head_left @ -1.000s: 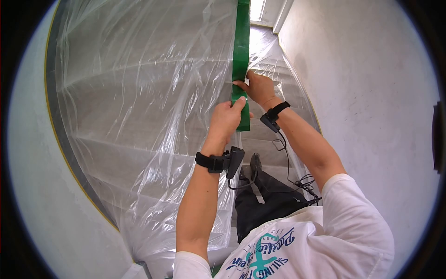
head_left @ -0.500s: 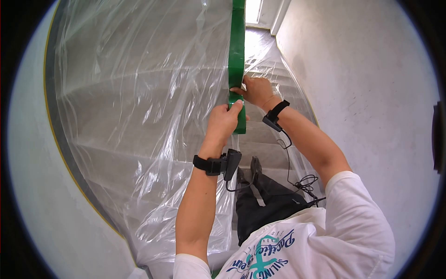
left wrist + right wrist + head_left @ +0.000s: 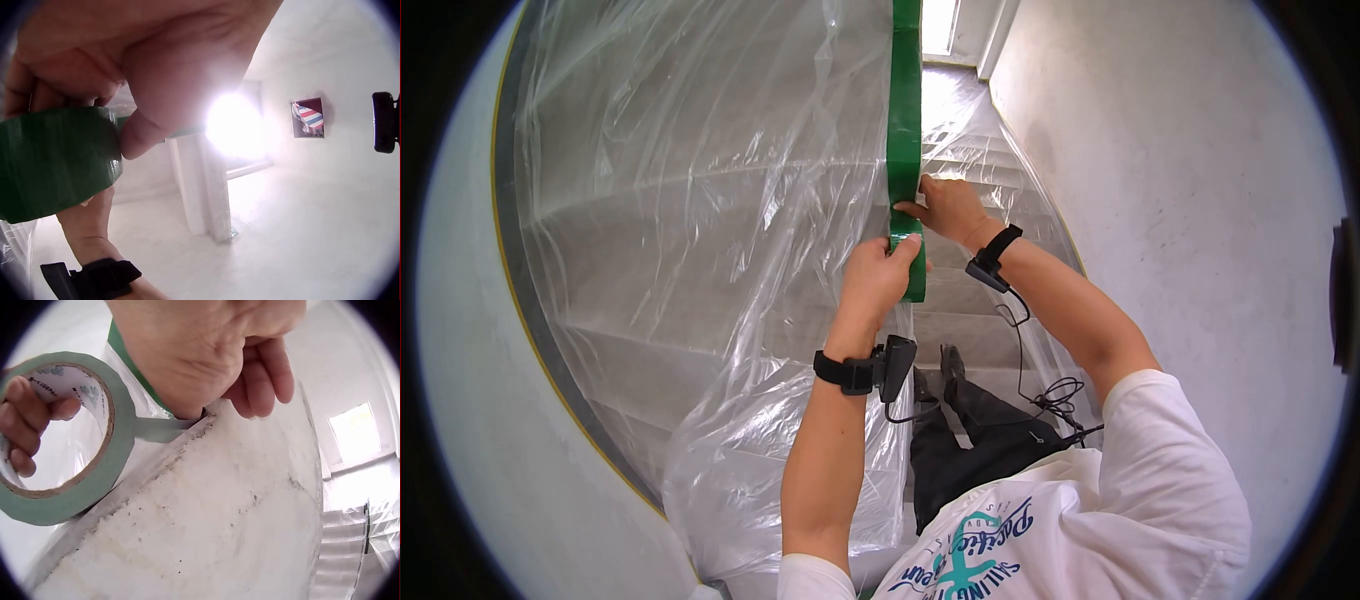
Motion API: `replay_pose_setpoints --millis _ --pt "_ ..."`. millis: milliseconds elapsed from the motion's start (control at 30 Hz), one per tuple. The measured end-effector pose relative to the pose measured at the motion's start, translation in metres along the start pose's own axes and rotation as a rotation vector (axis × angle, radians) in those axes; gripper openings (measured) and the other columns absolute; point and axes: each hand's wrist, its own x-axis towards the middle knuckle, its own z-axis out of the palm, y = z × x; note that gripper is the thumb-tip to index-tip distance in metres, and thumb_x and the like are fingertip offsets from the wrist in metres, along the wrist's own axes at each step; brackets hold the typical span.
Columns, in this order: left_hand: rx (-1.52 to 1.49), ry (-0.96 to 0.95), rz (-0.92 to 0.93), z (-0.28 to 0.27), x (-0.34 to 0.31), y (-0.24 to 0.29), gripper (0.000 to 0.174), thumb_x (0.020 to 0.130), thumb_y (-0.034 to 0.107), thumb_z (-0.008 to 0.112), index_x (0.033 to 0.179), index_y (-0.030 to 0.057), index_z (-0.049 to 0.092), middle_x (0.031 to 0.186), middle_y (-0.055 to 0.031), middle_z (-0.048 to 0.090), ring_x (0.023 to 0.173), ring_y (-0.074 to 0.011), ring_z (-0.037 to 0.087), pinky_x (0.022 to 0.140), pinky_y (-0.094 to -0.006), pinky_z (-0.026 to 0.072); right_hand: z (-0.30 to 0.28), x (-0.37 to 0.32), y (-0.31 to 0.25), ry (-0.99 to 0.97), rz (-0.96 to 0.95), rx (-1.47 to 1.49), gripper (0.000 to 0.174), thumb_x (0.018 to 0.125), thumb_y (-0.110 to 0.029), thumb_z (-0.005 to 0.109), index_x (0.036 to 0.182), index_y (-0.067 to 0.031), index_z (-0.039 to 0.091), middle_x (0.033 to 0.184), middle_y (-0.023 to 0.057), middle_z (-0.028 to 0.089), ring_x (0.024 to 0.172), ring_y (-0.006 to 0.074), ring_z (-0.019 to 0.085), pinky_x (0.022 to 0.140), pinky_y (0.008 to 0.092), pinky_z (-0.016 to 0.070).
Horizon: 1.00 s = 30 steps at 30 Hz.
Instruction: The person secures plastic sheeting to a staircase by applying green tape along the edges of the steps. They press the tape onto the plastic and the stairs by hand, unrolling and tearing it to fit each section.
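Observation:
My left hand (image 3: 875, 277) holds a roll of green tape (image 3: 123, 437); its fingers pass through the cardboard core, and its thumb (image 3: 139, 139) lies on the roll's outer face. From the roll a short stretch of tape (image 3: 159, 429) runs to my right hand (image 3: 957, 212). The right hand pinches the tape at the edge of a rough white wall (image 3: 206, 506), thumb on the sheet side and fingers on the other. Beyond the hands, a long green tape strip (image 3: 905, 110) runs along the edge of a clear plastic sheet (image 3: 700, 230).
The sheet spreads loosely on the left over step-like ridges. Stairs (image 3: 960, 325) descend on the right beside a pale wall (image 3: 1190, 200). A bright doorway (image 3: 940, 25) stands at the far end. Loose black cable (image 3: 1055, 398) hangs by the right arm.
Both hands and the tape roll have shifted slightly down and left in the head view, as has the taped edge. Both holds look the same.

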Motion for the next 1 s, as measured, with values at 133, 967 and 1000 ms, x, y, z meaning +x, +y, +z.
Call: replay_pose_setpoints --millis 133,967,1000 --pt "-0.056 -0.011 0.002 0.000 0.000 -0.001 0.039 0.097 0.032 0.060 0.094 -0.0065 0.067 0.084 -0.0102 0.073 0.071 -0.0136 0.067 0.066 -0.0274 0.0527 0.011 -0.003 0.005 0.079 -0.022 0.076 0.050 0.086 -0.053 0.069 0.084 -0.0038 0.059 0.060 0.0107 0.063 0.058 0.0311 0.066 0.055 0.0403 0.0519" --pt "-0.053 0.035 0.061 0.006 0.009 -0.014 0.037 0.095 0.030 0.062 0.100 -0.0057 0.067 0.084 -0.0107 0.072 0.071 -0.0145 0.067 0.066 -0.0281 0.0529 -0.058 0.008 -0.013 0.166 0.012 0.161 0.054 0.089 -0.056 0.062 0.070 -0.0045 0.063 0.058 0.0151 0.062 0.058 0.0362 0.064 0.055 0.0441 0.0501" --pt "-0.064 0.032 0.061 0.006 0.008 -0.014 0.037 0.095 0.030 0.062 0.100 -0.0061 0.067 0.084 -0.0107 0.072 0.071 -0.0146 0.067 0.066 -0.0282 0.0529 -0.066 0.009 -0.014 0.204 -0.017 0.161 0.055 0.089 -0.056 0.062 0.069 -0.0046 0.063 0.057 0.0140 0.062 0.056 0.0354 0.064 0.054 0.0430 0.0499"
